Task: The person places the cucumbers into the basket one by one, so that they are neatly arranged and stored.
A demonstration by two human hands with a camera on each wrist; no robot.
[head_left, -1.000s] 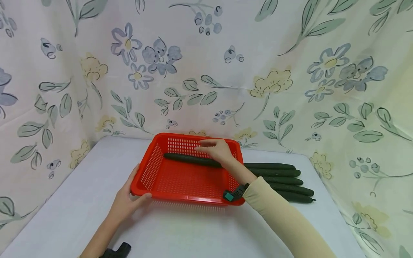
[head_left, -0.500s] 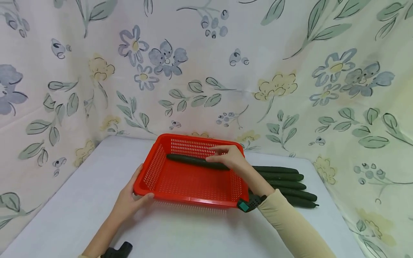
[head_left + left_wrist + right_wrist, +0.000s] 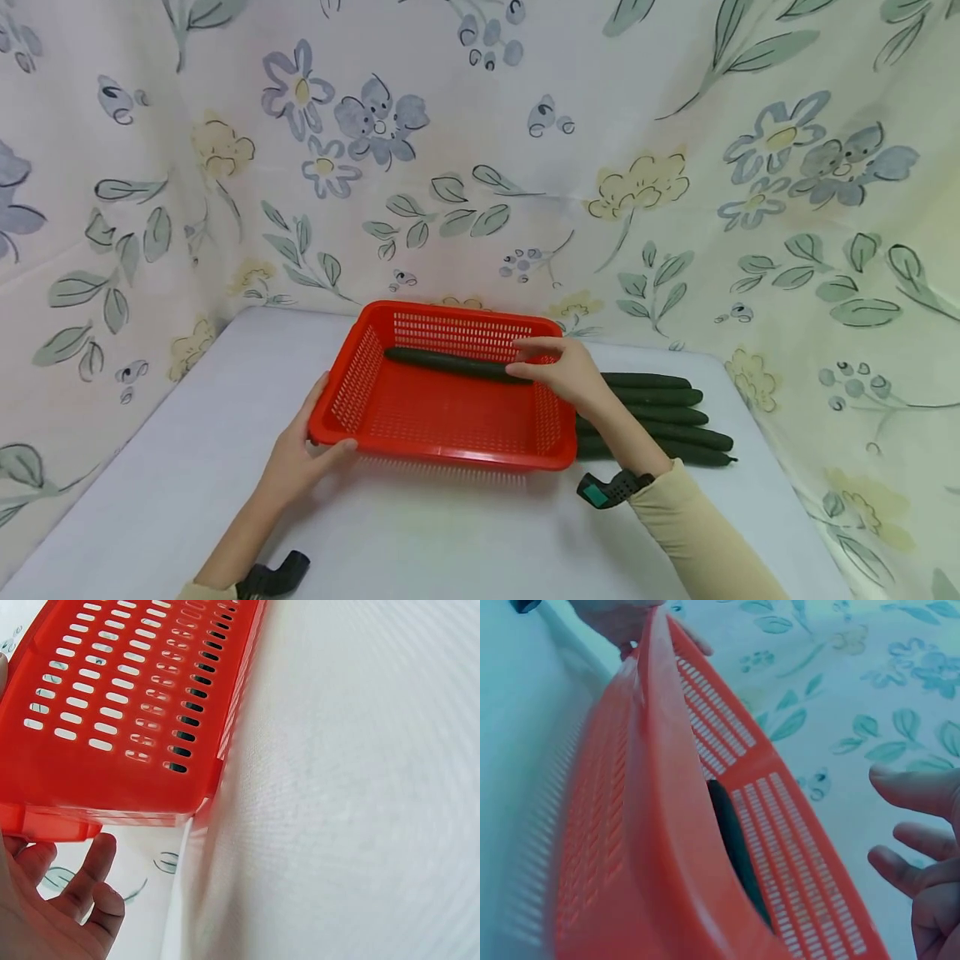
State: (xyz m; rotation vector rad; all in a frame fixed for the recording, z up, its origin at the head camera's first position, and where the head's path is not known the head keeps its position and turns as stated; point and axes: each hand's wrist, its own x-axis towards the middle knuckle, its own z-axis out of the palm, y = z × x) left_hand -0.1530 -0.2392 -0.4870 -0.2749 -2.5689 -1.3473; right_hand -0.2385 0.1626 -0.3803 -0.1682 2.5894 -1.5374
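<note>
A red plastic basket (image 3: 450, 457) with slotted sides sits on the table. Inside, along its back wall, lies one long dark green cucumber (image 3: 450, 363). My left hand (image 3: 296, 462) grips the basket's front left corner, thumb at the front rim and fingers along the left side; in the left wrist view its fingers (image 3: 97, 859) bend under the rim. Over the basket's right end is my right hand (image 3: 564, 373), holding nothing, thumb and fingers apart near the cucumber's right end. The right wrist view shows those fingers (image 3: 911, 799) outside the basket's outline.
Several more cucumbers (image 3: 667, 417) lie side by side on the table to the right of the basket, partly behind my right forearm. A white cloth covers the table (image 3: 420, 542). Behind it hangs a floral curtain (image 3: 480, 167).
My right hand has moved right, from above the cucumber's middle toward the basket's right end. The cucumber stays along the back wall, and my left hand keeps its grip on the basket.
</note>
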